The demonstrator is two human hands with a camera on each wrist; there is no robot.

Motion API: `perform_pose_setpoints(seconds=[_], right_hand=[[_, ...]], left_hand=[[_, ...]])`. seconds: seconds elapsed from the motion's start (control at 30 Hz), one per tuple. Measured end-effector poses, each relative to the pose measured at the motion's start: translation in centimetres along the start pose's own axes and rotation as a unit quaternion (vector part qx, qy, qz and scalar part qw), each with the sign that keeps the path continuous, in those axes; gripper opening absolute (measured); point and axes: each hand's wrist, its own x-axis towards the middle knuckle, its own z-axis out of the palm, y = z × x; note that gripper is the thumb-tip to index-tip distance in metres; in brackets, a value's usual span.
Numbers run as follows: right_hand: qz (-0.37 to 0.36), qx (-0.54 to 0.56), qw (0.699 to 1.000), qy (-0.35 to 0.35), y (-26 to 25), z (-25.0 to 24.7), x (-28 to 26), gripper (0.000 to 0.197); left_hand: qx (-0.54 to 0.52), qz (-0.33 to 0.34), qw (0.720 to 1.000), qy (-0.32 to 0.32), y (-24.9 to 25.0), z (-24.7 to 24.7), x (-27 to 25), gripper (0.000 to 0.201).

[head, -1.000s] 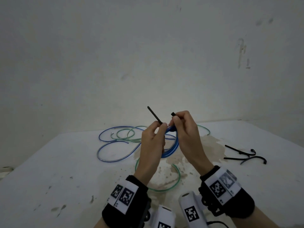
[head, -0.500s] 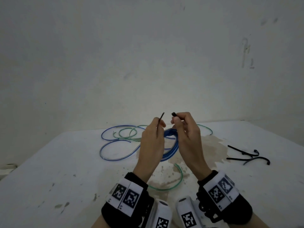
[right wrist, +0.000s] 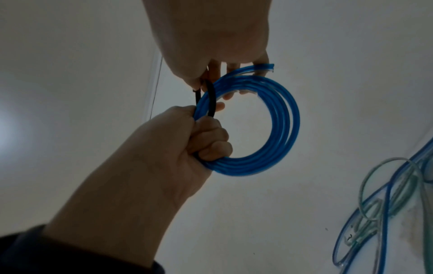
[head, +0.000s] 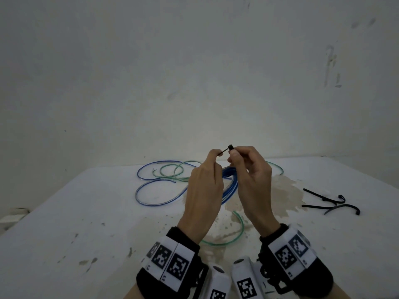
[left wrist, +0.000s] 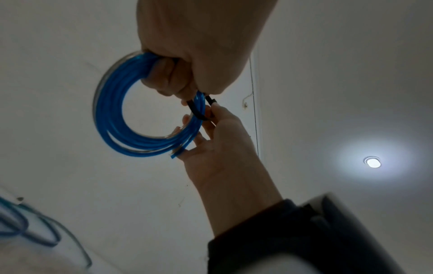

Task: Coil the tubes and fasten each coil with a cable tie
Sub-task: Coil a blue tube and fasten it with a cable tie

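The left hand [head: 203, 186] is gripping the blue tube coil [right wrist: 279, 129] in its curled lower fingers while its thumb and forefinger are pinching the pointed tail of the black cable tie [right wrist: 211, 98]; the right hand [head: 250, 180] is pinching the tie's head between thumb and forefinger, its other fingers steadying the coil's far side. Both hands are holding the work up above the white table [head: 64, 223], and the tie is looping around the bundled turns, its tail just short of the head (not yet threaded, as far as the head view shows). The coil is looking light and springy, so the turns will likely want to fan apart if the lower fingers ease off; holding right beside the tie seems the safest place. The tie itself is looking thin and slick, best pinched near its tip for aiming. Loose blue and green tubes [head: 164, 175] are lying uncoiled on the table behind, and spare cable ties [head: 328, 201] are waiting well to the right.
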Motion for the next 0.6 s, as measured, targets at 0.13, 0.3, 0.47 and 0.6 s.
perform_pose_setpoints(seconds=[0.13,0.3,0.47,0.6], right_hand=[[0.004,0.006,1.000,-0.006,-0.05,-0.11,0.11,0.012],[0.006,0.008,1.000,-0.027,0.08,-0.28,0.11,0.011],[0.032,0.033,0.999,-0.001,0.42,-0.50,0.16,0.015],[0.039,0.055,0.998,0.010,0.47,-0.45,0.16,0.014]], left_hand=[[-0.013,-0.001,1.000,0.008,-0.15,0.21,-0.03,0.030],[0.010,0.010,1.000,0.001,-0.05,0.25,-0.12,0.032],[0.003,0.003,1.000,0.002,0.08,0.33,-0.09,0.028],[-0.005,0.003,1.000,0.000,0.28,0.39,0.07,0.024]])
